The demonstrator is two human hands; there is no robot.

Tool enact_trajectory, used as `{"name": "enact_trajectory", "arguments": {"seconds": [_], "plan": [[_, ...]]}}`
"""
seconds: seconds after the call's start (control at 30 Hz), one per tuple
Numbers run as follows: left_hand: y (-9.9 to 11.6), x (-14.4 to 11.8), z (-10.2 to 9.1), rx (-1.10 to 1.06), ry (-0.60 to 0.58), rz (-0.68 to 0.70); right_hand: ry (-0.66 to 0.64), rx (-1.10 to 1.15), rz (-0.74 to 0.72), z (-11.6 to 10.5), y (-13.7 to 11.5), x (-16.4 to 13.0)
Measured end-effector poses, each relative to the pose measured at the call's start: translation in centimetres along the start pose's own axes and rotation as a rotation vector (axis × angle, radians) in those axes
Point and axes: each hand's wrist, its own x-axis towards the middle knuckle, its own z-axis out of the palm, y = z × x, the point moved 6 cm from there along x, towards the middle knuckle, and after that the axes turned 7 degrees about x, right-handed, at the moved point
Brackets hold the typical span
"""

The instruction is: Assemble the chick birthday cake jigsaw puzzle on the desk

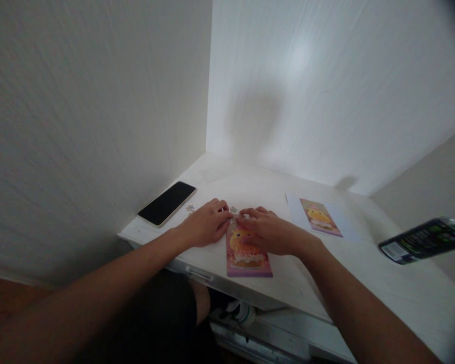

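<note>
White desk [326, 283] in a wall corner carries a pink puzzle picture [248, 255] near its front edge; the left hand [207, 225] and right hand [269, 230] rest flat on its far end, fingers extended and ungripped, fingertips meeting. Loose puzzle pieces [233, 209] lie just beyond. A black phone [167, 203] lies far left, a reference sheet [320, 216] right, a dark can [426, 240] far right.
</note>
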Motion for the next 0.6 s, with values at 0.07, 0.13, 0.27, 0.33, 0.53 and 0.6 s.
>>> {"name": "enact_trajectory", "arguments": {"seconds": [0.07, 0.13, 0.27, 0.33, 0.53, 0.6], "plan": [[-0.02, 0.05, -0.01, -0.004, -0.005, 0.005, -0.015, 0.029, -0.001, -0.17, 0.24, 0.18], [-0.06, 0.09, 0.01, -0.011, -0.008, 0.011, -0.003, 0.051, -0.001, -0.33, 0.43, 0.4], [-0.19, 0.14, 0.1, -0.007, -0.014, 0.012, 0.025, 0.044, -0.013, -0.1, 0.65, 0.67], [-0.2, 0.16, 0.12, 0.0, -0.012, 0.015, 0.022, 0.02, -0.023, 0.22, 0.73, 0.65], [-0.13, 0.14, 0.21, 0.004, -0.008, 0.033, 0.028, -0.101, 0.017, 0.36, 0.7, 0.26], [-0.19, 0.14, 0.16, 0.007, 0.001, 0.029, 0.013, -0.113, 0.01, 0.14, 0.36, 0.15]]}}
